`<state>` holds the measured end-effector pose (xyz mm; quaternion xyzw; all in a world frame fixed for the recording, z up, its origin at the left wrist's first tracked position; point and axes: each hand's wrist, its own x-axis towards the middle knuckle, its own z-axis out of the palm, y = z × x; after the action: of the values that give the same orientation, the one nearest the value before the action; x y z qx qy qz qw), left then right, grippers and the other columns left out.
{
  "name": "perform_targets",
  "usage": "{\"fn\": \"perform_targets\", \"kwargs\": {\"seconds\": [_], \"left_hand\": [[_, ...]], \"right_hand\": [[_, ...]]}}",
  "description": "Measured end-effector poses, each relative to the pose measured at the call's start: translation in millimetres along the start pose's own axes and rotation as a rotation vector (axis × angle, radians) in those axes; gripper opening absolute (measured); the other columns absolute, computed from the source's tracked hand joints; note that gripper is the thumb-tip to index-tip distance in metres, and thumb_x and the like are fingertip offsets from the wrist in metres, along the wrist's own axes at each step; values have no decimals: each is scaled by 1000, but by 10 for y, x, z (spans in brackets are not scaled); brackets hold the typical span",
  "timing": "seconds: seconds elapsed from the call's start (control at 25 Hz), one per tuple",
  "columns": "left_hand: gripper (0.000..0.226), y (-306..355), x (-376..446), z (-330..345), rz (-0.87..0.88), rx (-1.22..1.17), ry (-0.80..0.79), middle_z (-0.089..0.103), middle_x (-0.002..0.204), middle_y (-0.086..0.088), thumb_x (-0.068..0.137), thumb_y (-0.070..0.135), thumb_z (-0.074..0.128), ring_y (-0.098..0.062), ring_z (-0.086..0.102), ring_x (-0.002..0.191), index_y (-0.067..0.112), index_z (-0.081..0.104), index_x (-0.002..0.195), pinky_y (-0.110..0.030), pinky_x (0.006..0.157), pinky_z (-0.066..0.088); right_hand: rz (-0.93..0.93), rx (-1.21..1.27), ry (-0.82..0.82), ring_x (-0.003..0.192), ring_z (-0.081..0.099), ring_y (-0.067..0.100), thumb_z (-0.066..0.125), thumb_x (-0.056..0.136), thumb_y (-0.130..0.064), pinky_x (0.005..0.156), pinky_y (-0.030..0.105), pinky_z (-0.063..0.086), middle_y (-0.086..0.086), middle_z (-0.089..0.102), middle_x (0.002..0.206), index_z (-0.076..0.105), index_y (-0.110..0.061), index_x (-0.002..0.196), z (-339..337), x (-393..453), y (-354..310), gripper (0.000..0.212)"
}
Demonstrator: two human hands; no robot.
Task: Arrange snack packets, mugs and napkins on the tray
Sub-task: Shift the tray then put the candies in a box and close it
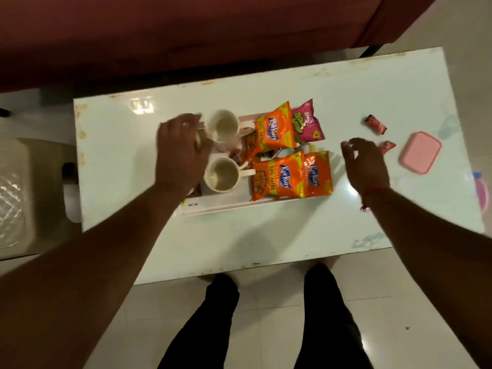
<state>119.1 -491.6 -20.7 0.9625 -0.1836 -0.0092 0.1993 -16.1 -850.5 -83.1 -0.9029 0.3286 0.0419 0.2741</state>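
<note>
Beside the mugs (pixel 223 126), the left grip (pixel 183 150) clasps something blurred; right grip (pixel 366 163) open.

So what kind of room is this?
Probably a living room at home: a low white table stands in front of a dark red sofa on a tiled floor, with snack packets and mugs set out.

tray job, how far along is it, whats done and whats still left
Done: two mugs and four snack packets, three orange Kurkure and one pink, sit on the tray. In hand: the left hand is at the tray's left end over something blurred, possibly a napkin. The right hand hovers open and empty. Left: two small red packets still lie on the table.
</note>
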Motion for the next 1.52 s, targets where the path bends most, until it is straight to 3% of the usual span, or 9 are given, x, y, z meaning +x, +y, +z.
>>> {"fn": "perform_targets", "kwargs": {"seconds": [0.12,0.24,0.4,0.52,0.72,0.88,1.0,1.16,1.52], "left_hand": [[47,798,-64,380,468,70,-109,60,132,-12,89,29,54,-33,52,122,14,58,133,-47,112,33],[47,1789,-115,949,582,-21,-202,61,131,-10,87,17,57,-32,54,120,14,59,133,-43,108,38],[57,2572,97,1675,448,7,-419,58,130,-11,82,3,58,-37,56,111,11,53,138,-47,93,51],[59,2822,386,2101,346,159,-521,49,137,-10,89,8,56,-37,51,115,17,42,145,-51,87,53],[44,2935,589,2436,413,348,-488,50,128,-13,91,33,63,-37,51,111,23,53,133,-47,77,51],[27,2958,600,2466,425,403,-409,53,116,-14,92,28,64,-36,54,101,16,60,116,-46,69,51],[30,3032,560,2381,341,368,-450,54,117,-14,93,31,63,-35,54,102,11,61,115,-47,74,53],[32,3229,305,2079,127,122,-311,59,116,-13,92,37,61,-30,56,104,11,65,110,-40,81,53],[33,3506,-565,2148,155,156,-377,55,134,-11,83,43,67,-29,48,126,16,71,100,-49,110,37]], "right_hand": [[-164,-133,15,123,52,37,52,96,-38,99,50,45,17,61,126,59,-10,125,9,1,332,41],[-255,-201,59,109,56,38,57,90,-20,91,47,48,15,63,119,62,-14,121,-267,176,702,32],[-378,-425,-23,101,55,40,58,81,-6,79,48,49,14,60,115,60,-15,123,-678,551,1202,42],[-539,-612,-157,105,51,43,63,81,-10,80,49,47,17,55,121,57,-14,129,-796,845,1461,48],[-730,-705,-235,104,52,41,70,81,-23,82,49,43,15,57,116,60,-17,120,-636,1144,1484,41],[-817,-716,-133,90,55,38,67,81,-15,72,44,44,13,60,97,62,-13,101,-585,1177,1535,21],[-765,-619,-68,87,56,38,65,85,-21,72,46,44,13,61,90,62,-10,98,-668,1155,1503,17],[-588,-402,-9,90,56,34,62,88,-32,73,41,42,8,62,91,63,-15,95,-919,927,1508,19],[-432,-442,-142,90,53,30,65,88,-38,73,40,45,9,57,98,67,-13,97,-952,69,1759,27]]}}
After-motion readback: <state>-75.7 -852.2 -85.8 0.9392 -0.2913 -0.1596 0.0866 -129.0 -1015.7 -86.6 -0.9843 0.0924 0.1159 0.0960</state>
